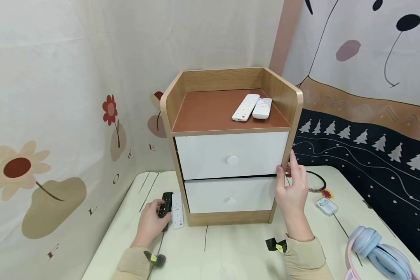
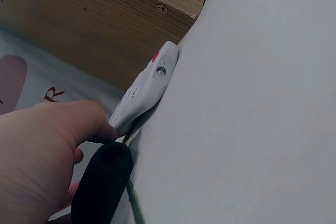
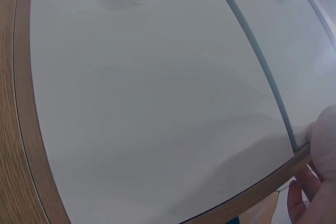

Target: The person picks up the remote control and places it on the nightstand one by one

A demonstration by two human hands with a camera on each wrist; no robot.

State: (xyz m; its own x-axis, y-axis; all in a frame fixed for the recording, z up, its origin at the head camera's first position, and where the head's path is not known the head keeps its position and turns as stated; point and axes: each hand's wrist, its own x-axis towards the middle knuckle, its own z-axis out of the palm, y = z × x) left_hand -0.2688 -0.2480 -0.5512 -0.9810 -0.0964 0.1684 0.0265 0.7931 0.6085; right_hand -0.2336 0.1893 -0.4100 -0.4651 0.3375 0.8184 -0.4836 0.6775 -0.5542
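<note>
Nearest me, at the right, blue headphones (image 1: 367, 241) lie on the tabletop (image 1: 230, 252). My left hand (image 1: 152, 221) is partly closed, thumb and fingers curled round the black remote (image 1: 165, 204), just beside a white remote (image 1: 177, 212) left of the cabinet (image 1: 227, 218). My right hand (image 1: 293, 190) holds the cabinet's right edge, thumb in front, fingers along the side. Beyond it, to the right, lies a clear case (image 1: 326, 206). Farther, a long remote (image 1: 246, 107) and a short remote (image 1: 262, 108) lie on the cabinet's top.
</note>
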